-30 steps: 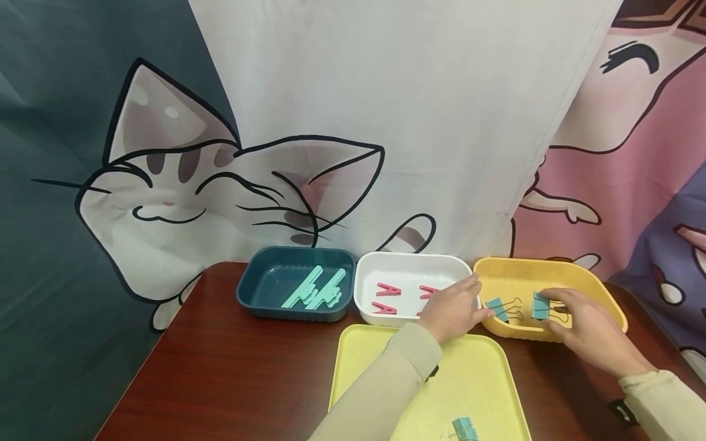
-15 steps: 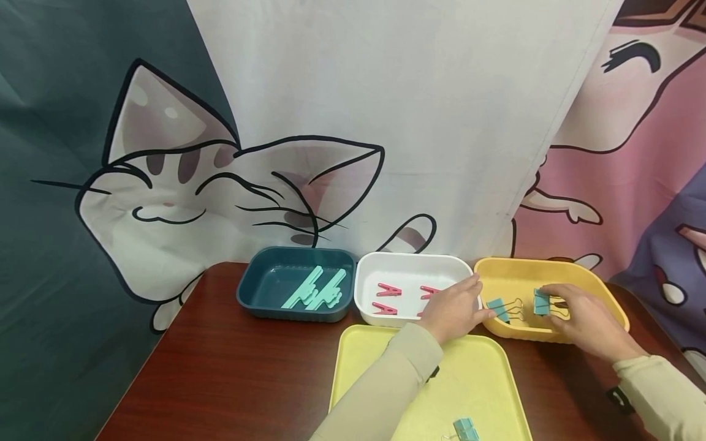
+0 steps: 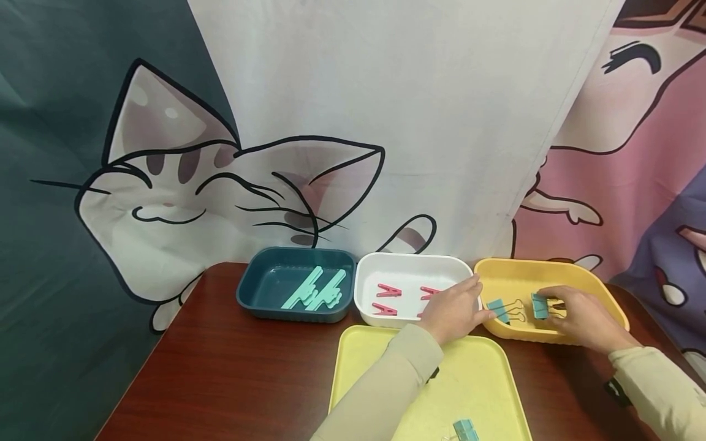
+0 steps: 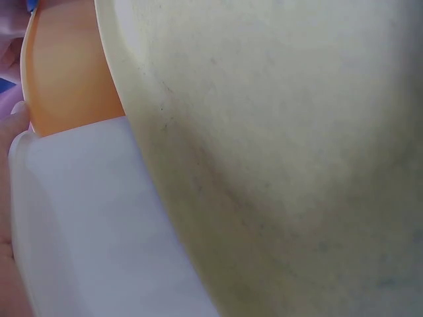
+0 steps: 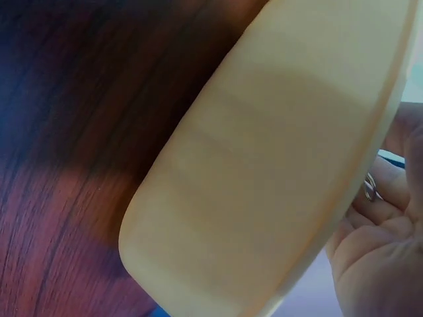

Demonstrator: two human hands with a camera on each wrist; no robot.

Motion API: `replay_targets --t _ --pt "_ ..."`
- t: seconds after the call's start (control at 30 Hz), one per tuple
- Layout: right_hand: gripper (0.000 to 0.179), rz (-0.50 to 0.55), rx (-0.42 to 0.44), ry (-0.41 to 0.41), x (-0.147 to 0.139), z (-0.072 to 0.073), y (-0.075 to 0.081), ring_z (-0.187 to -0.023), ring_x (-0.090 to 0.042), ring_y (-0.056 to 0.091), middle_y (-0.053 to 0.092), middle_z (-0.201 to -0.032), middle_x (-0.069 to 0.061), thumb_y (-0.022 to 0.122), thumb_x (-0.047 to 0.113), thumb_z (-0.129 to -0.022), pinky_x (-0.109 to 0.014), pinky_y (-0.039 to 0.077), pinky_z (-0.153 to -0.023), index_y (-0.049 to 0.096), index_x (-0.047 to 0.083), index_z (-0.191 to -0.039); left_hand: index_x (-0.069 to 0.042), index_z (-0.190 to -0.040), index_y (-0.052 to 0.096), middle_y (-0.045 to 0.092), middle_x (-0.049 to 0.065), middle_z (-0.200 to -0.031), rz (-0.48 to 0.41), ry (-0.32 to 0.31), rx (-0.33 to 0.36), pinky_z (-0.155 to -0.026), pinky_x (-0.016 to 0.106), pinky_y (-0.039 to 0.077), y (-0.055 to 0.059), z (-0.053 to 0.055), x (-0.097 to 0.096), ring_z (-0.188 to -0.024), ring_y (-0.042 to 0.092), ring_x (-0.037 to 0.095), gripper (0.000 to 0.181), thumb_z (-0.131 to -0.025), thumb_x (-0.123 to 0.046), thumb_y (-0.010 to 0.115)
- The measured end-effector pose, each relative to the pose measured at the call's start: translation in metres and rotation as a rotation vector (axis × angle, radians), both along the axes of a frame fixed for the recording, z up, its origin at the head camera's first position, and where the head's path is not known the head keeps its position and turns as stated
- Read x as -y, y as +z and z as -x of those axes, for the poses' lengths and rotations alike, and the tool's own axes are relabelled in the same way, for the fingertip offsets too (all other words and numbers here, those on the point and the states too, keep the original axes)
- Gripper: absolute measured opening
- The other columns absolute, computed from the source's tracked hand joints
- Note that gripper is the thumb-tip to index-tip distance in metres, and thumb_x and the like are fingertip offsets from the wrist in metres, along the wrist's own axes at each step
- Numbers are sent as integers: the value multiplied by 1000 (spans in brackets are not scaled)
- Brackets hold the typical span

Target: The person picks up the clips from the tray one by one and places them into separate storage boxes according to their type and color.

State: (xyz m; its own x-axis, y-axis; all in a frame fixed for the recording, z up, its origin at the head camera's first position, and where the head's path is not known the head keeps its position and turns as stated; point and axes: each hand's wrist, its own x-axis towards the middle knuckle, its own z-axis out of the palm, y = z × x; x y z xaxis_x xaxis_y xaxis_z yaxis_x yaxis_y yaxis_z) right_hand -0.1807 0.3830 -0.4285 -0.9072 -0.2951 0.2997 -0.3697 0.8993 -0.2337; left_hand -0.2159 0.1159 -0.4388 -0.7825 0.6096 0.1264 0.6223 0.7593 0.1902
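Observation:
In the head view, my right hand (image 3: 587, 315) reaches over the front right of the yellow bin (image 3: 529, 269) and pinches a blue binder clip (image 3: 540, 306). A wire handle of that clip shows by the fingers in the right wrist view; part of its body is hidden. Left of it in the bin lies another blue binder clip (image 3: 499, 310). My left hand (image 3: 449, 309) rests across the right end of the white bin (image 3: 413, 260), fingers extended, touching where the white and yellow rims meet. Red clothespins (image 3: 388, 290) lie in the white bin, some partly covered by this hand.
A dark teal bin (image 3: 265, 288) with light green clips (image 3: 317, 291) stands at the left. In front, a yellow tray (image 3: 474, 373) bears one blue binder clip (image 3: 466, 430) near the view's lower edge. A printed cloth (image 3: 413, 122) hangs behind the table (image 3: 237, 361).
My right hand has shifted slightly at the yellow bin, its forearm a little to the left, while keeping hold of the binder clip. The left hand has stayed in place.

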Motion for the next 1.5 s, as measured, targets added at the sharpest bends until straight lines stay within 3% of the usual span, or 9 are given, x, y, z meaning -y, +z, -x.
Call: replay_targets --t 0.1,0.3,0.67,1.5 --pt "43 -6 85 -17 -2 3 1 -88 -35 67 73 -100 -19 89 3 -66 -52 54 -73 73 -5 -105 -19 -154 49 39 -9 -161 8 1 -5 -111 13 30 0 0 0 -145 33 0 69 -100 -62 51" --pt "40 16 223 -5 -3 8 2 -92 -40 70 73 -102 -22 86 2 -72 -53 56 -77 73 -8 -108 -19 -154 49 38 -9 -161 5 1 4 -111 13 30 0 0 0 -145 33 0 69 -100 -62 52" --pt "34 -36 260 33 -3 15 3 -92 -28 69 74 -101 -14 86 2 -73 -38 53 -74 76 -2 -105 -19 -154 49 38 -8 -162 3 -2 -7 -111 14 31 0 1 1 -145 33 0 69 -101 -62 51" --pt "31 -9 361 69 -4 20 0 -94 -31 70 74 -100 -13 82 -4 -76 -41 56 -77 75 -2 -107 -20 -156 46 35 -10 -163 13 8 27 -112 13 28 0 1 -1 -146 31 0 70 -101 -63 49"
